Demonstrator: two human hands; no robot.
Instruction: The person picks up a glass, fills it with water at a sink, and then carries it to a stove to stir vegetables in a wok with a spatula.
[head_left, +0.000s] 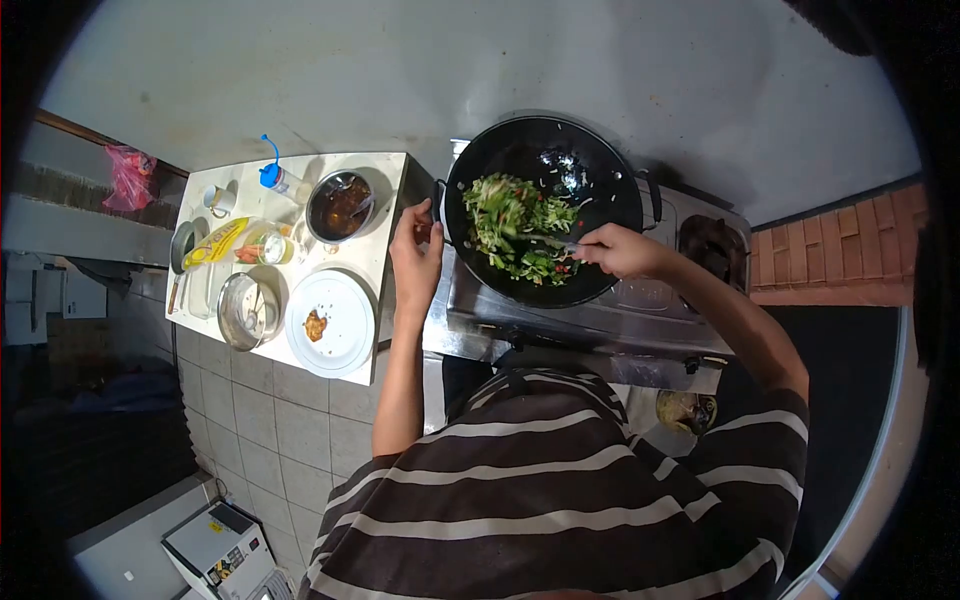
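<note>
A large black wok (545, 145) sits on the metal stove, with chopped green vegetables (500, 215) and small red bits inside. My left hand (417, 250) is at the wok's left side, its fingers closed on the left handle. Over the wok's right part, my right hand (610, 250) is closed round the handle of a utensil (545, 240) that reaches into the vegetables. The utensil's far end is hidden in the food.
On the white table (270, 365) at left are a metal pot (340, 207) of dark sauce, a plate (330, 322), a glass bowl (248, 310), a blue-capped bottle (285, 182) and a mug (219, 201). A second burner (715, 250) lies right of the wok.
</note>
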